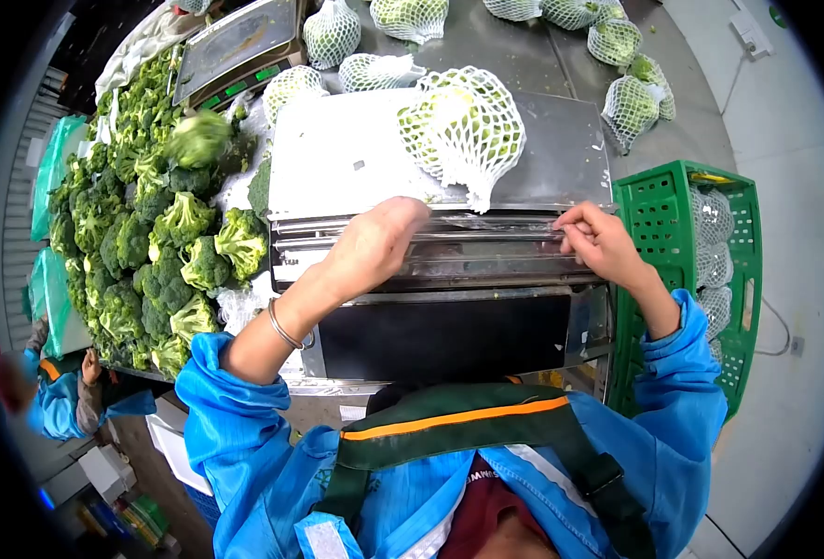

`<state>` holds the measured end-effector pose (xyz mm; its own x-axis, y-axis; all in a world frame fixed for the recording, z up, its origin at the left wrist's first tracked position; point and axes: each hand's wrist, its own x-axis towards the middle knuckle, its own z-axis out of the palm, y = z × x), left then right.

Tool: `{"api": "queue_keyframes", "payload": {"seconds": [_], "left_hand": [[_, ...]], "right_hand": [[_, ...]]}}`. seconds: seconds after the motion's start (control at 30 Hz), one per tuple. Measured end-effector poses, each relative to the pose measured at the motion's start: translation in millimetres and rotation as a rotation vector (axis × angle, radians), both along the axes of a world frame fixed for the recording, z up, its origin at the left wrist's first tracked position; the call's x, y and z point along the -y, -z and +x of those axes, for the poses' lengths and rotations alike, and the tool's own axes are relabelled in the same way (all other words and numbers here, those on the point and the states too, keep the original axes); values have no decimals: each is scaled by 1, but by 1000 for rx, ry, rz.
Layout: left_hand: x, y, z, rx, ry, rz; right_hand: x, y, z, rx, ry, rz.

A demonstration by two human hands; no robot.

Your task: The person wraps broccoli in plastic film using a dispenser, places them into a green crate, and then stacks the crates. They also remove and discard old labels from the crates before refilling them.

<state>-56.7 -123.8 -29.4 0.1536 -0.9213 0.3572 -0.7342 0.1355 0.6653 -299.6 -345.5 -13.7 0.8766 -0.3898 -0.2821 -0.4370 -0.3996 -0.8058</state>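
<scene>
Head view of a film-wrapping station. The left hand (379, 244) and the right hand (600, 240) are both on one sheet of cling film (496, 224), which lies just beyond the knuckles along the front lip of the steel wrapping machine (449, 335).

The film's long axis runs from side to side, from one hand to the other. It appears as a narrow, glossy, creased band, with its free edge toward the person.

The left hand is seen from the back, fingers curled down over the film's left end and closed on it. A metal bangle (282, 326) circles its wrist. The right hand pinches the film's right end between thumb and bent fingertips.

Just past both hands, on the machine's flat white plate (337, 158), rests a broccoli head in white foam netting (463, 126). Its rounded crown is turned away from the person, and the gathered tail of the net points back toward the film.

Outward from the left hand lies a heap of bare broccoli (151, 233), with a weighing scale (235, 47) beyond it. Outward from the right hand stands a green plastic crate (659, 224) holding netted heads. More netted heads (617, 42) lie on the steel table well beyond the hands.

Below the left elbow, a co-worker's blue sleeve (58, 405) shows at the edge of the view.
</scene>
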Motion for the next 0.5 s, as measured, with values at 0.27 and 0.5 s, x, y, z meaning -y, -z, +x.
{"api": "queue_keyframes", "payload": {"seconds": [0.27, 0.5], "left_hand": [[15, -2, -8, 190, -10, 80], [0, -11, -16, -200, -144, 143]], "right_hand": [[-3, -14, 8, 122, -268, -581], [-6, -7, -6, 110, 62, -90]]}}
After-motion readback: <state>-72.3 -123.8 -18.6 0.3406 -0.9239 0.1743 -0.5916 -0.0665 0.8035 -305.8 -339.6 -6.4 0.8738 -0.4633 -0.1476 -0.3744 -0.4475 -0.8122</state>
